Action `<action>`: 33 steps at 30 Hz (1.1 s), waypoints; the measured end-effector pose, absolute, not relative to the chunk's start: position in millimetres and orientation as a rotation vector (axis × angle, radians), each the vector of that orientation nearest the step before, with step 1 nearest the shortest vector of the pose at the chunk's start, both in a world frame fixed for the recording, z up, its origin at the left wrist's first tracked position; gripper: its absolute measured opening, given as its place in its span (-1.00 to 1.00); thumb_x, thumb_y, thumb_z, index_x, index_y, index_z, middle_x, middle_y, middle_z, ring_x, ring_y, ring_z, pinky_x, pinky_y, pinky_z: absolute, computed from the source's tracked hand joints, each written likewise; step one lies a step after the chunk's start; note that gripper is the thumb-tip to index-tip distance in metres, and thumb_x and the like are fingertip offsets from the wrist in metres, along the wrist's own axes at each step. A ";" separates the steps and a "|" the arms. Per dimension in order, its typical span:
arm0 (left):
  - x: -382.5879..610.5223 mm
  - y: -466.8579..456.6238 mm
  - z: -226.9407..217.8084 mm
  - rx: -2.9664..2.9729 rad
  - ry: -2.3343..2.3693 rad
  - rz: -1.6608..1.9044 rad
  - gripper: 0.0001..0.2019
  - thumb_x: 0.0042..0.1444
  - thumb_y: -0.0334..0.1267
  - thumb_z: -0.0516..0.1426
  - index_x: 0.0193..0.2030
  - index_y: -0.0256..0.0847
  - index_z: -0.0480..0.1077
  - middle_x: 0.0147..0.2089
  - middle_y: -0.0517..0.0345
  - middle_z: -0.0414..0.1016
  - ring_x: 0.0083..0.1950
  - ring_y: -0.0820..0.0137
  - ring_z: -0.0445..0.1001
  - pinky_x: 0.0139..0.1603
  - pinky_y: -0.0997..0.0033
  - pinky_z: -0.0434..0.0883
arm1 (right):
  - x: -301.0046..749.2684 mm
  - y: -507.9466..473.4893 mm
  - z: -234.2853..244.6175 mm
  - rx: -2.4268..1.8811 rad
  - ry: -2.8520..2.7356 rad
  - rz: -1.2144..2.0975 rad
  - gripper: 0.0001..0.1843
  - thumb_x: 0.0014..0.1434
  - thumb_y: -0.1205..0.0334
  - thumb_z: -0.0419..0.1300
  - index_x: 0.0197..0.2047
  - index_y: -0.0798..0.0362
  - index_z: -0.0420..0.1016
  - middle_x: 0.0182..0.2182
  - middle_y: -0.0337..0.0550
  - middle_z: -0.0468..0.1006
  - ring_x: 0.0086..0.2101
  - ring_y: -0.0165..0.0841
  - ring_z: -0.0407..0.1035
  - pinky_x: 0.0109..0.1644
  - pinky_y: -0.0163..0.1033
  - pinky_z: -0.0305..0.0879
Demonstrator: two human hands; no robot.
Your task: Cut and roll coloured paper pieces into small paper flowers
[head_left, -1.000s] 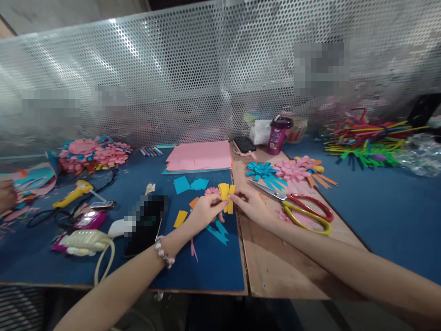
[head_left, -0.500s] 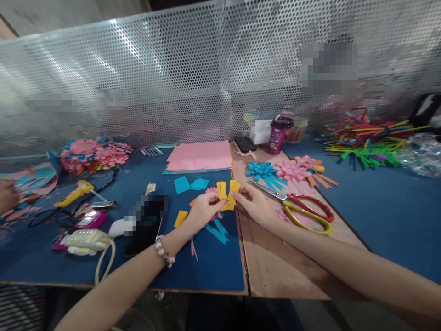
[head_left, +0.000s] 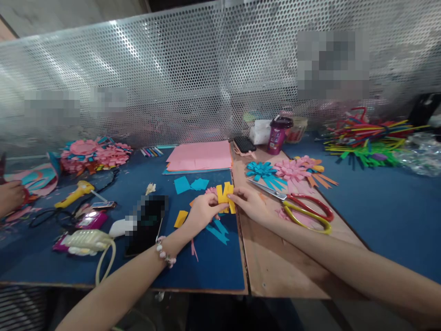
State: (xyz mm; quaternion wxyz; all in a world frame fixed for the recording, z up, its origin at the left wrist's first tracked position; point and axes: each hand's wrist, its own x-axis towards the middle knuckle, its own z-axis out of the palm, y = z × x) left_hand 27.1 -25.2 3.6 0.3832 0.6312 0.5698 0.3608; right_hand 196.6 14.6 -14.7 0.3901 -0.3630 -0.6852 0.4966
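Observation:
Yellow paper strips (head_left: pixel 225 195) are pinched between my two hands above the seam of the table. My left hand (head_left: pixel 204 209) grips their left part with thumb and fingers, and my right hand (head_left: pixel 251 204) holds the right part. Under and behind my left hand lie a pink paper flower (head_left: pixel 211 191), partly hidden, and blue paper ribbon tails (head_left: pixel 218 231). A folded yellow paper piece (head_left: pixel 181 219) rests left of my left hand, with blue paper squares (head_left: pixel 182 184) beyond. Scissors (head_left: pixel 299 207) with red and yellow handles lie beside my right hand.
Finished blue flowers (head_left: pixel 261 170) and pink flowers (head_left: pixel 292 169) sit behind the scissors. Pink sheets (head_left: pixel 200 156) are stacked at the back near a purple cup (head_left: pixel 278 135). Leftward are a phone (head_left: pixel 148 225), a yellow glue gun (head_left: pixel 74 194) and another person's hand (head_left: pixel 12 197).
The yellow strips, held apart before, now meet and overlap as my right hand has brought its piece leftward. At far left, the other person's hand has moved further into view.

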 end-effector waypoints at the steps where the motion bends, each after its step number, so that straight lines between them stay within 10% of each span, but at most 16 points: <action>1: 27.4 -25.5 4.0 1.601 1.462 0.919 -0.78 0.00 -0.15 0.20 -0.48 -0.26 0.34 -0.65 0.28 0.35 -0.69 0.52 0.30 -0.69 0.55 0.17 | 196.8 15.0 -15.2 -0.925 -1.736 1.256 -0.66 0.11 -0.03 0.12 -0.33 0.13 0.34 -0.47 -0.22 0.41 -0.51 -0.48 0.28 -0.47 -0.36 0.22; 26: 30.5 -29.6 6.0 1.549 1.362 0.834 -0.85 -0.05 -0.25 0.22 -0.42 -0.30 0.41 -0.52 0.18 0.47 -0.67 0.55 0.33 -0.71 0.59 0.22 | 198.2 8.4 -11.6 -0.890 -1.686 1.131 -0.72 0.08 0.03 0.17 -0.34 0.09 0.35 -0.43 -0.21 0.43 -0.38 -0.42 0.31 -0.29 -0.31 0.28; 33: 31.2 -29.8 1.2 1.647 1.311 0.831 -0.75 0.08 -0.10 0.12 -0.41 -0.27 0.39 -0.63 0.21 0.42 -0.73 0.56 0.25 -0.69 0.57 0.18 | 193.3 6.5 -13.2 -0.810 -1.616 1.212 -0.58 0.09 0.11 0.17 -0.02 0.07 0.20 -0.37 -0.22 0.45 -0.30 -0.41 0.39 -0.21 -0.29 0.34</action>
